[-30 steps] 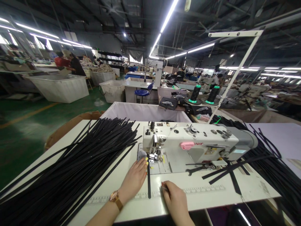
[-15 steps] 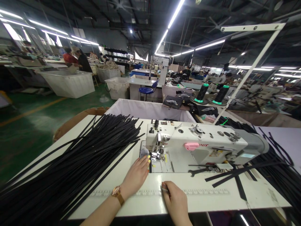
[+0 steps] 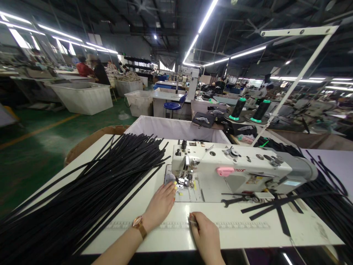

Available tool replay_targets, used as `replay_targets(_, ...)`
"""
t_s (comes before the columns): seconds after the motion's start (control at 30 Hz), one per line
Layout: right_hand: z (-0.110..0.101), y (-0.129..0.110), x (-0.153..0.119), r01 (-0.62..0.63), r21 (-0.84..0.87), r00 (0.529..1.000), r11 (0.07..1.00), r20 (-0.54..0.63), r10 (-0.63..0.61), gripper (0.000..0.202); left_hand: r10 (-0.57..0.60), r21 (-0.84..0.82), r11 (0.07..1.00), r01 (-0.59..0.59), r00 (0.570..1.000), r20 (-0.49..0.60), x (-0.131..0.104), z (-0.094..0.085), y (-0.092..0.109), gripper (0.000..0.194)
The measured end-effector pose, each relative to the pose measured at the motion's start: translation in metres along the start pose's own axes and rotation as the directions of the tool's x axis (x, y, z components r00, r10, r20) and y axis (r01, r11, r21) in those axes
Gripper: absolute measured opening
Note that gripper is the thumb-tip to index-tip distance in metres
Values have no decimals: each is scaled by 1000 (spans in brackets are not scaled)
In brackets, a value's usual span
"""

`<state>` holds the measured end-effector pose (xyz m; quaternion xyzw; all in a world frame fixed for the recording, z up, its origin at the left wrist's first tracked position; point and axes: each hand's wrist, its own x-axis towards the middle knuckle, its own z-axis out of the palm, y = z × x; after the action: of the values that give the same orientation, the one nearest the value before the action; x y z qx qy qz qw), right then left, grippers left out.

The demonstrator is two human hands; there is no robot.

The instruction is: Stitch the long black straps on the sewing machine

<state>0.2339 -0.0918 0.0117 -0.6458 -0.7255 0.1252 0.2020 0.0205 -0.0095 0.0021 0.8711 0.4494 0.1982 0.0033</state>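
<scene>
1. A second ago a black strap ran from the needle back toward the person, lying on the surface between the two hands. Now only a short dark end (image 3: 175,194) shows beside the left fingertips; the rest has passed under the presser foot (image 3: 182,181).
2. The left hand (image 3: 160,207) has stayed flat and open on the surface, fingertips at the needle plate of the white sewing machine (image 3: 234,173). A gold watch (image 3: 139,225) sits on that wrist.
3. The right hand (image 3: 206,235) keeps its place near the front edge, fingers curled around a thin metal tool (image 3: 192,221).
4. The strap end is narrow, black and matte, touching the left fingers just before the foot.
5. A large pile of like black straps (image 3: 91,191) fans across the left of the surface (image 3: 248,228). More lie crossed at the right, by a wrench (image 3: 234,201).
</scene>
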Motion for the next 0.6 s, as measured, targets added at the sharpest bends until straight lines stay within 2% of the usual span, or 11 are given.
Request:
replay_targets(0.17,3,3,0,22,3,1000,1000,-19,-22,19,-8,-28,1000,8,1000,-9,-3,3,1,38)
replay_targets(0.3,6,4,0,30,6,999,1000,-34,-30,22,-46,-118,992,44,999,-17,1,6,-10,38)
replay_targets(0.43,5,4,0,28,-1,999,1000,-23,-28,21,-111,-210,973,99,993,-45,34,-2,-36,32)
replay_targets(0.5,4,3,0,26,-3,999,1000,-19,-26,20,-68,-229,972,58,997,-37,59,-5,-51,31)
replay_targets(0.6,5,3,0,23,-3,999,1000,-23,-23,18,62,-249,967,-59,998,7,92,-8,-69,23)
